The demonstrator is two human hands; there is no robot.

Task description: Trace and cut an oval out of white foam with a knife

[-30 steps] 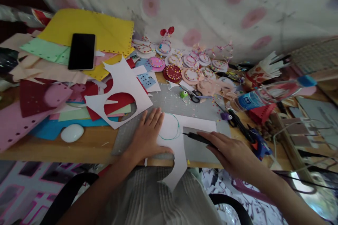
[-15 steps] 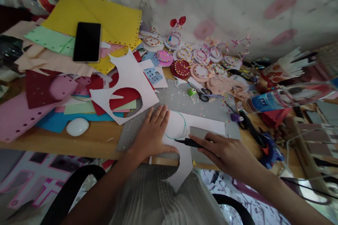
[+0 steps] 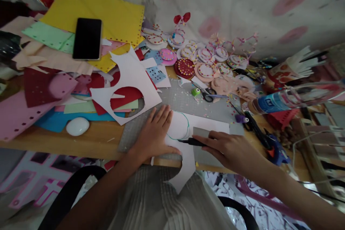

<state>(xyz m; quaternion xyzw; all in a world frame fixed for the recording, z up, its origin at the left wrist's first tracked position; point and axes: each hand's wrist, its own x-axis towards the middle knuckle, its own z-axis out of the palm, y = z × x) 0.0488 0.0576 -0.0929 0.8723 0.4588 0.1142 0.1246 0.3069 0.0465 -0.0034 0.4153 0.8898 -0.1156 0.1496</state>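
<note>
A white paper sheet [image 3: 207, 124] with a green curved outline drawn on it lies on the grey cutting mat [image 3: 172, 93]. Its cut lower strip hangs over the table's front edge. My left hand [image 3: 156, 133] presses flat on the sheet's left part, fingers stretched and thumb apart, covering some of the outline. In my right hand [image 3: 221, 147] is a black craft knife [image 3: 194, 142], held low from the right. Its tip rests on or just above the paper, by the lower part of the green line.
White paper offcuts [image 3: 153, 90] with round holes lie left of the mat. A phone [image 3: 87, 38] rests on coloured sheets. Decorated paper discs [image 3: 184, 68] line the back. Scissors [image 3: 207, 95], a plastic bottle [image 3: 275, 102] and a blue glue gun [image 3: 277, 151] are at the right.
The whole view has shifted slightly. The knife tip and my right hand stay almost in the same place on the paper; my left hand still presses it flat.
</note>
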